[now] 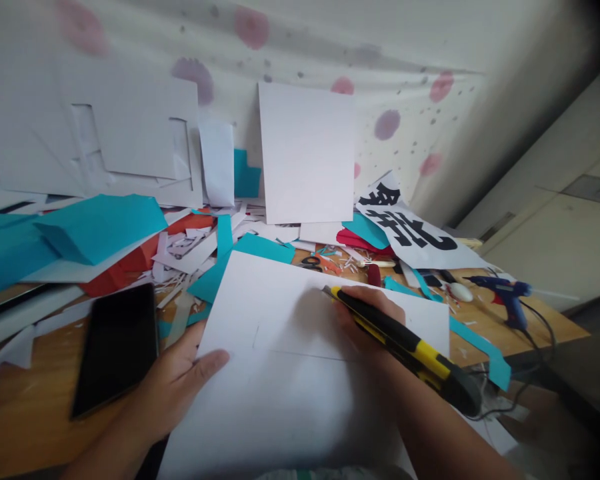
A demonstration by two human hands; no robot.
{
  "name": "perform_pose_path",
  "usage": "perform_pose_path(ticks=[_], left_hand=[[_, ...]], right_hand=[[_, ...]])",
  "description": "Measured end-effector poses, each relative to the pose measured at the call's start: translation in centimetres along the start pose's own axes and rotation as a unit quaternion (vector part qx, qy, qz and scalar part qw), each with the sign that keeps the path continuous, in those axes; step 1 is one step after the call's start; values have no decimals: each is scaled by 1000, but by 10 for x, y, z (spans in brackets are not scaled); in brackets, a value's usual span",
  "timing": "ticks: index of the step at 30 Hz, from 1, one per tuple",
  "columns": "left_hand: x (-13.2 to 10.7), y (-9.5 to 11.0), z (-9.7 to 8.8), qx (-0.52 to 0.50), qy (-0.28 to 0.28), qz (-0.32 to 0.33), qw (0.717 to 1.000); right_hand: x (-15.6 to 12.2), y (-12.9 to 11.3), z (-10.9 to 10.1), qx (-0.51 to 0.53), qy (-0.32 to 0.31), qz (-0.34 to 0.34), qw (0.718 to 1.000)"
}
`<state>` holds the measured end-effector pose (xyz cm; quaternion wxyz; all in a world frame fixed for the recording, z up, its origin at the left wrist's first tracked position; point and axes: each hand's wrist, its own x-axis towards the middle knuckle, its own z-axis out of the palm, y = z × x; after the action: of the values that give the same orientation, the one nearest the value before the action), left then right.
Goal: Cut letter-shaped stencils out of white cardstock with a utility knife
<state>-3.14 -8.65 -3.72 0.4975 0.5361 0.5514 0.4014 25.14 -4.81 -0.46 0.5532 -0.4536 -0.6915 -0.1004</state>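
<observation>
A large white sheet (280,373) lies on the wooden table in front of me, with faint pencil lines drawn on it. My right hand (365,320) is closed round a yellow and black utility knife (405,343), whose tip rests on the sheet near its upper middle. My left hand (180,380) lies on the sheet's left edge, thumb stretched out over the paper, fingers partly under or beside it, holding the sheet down.
A black phone (115,347) lies left of my left hand. Teal, red and white paper scraps (100,227) cover the back of the table. White sheets (307,153) lean on the wall. A blue glue gun (505,293) and its cable sit at the right, near scissors (310,262).
</observation>
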Motion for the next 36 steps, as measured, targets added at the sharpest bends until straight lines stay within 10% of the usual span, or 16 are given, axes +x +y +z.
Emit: perform_pose_path(ticks=[36], left_hand=[[-5,6,4,75,20,-11,997]], right_hand=[[-30,15,-24,2,-72,-53,996]])
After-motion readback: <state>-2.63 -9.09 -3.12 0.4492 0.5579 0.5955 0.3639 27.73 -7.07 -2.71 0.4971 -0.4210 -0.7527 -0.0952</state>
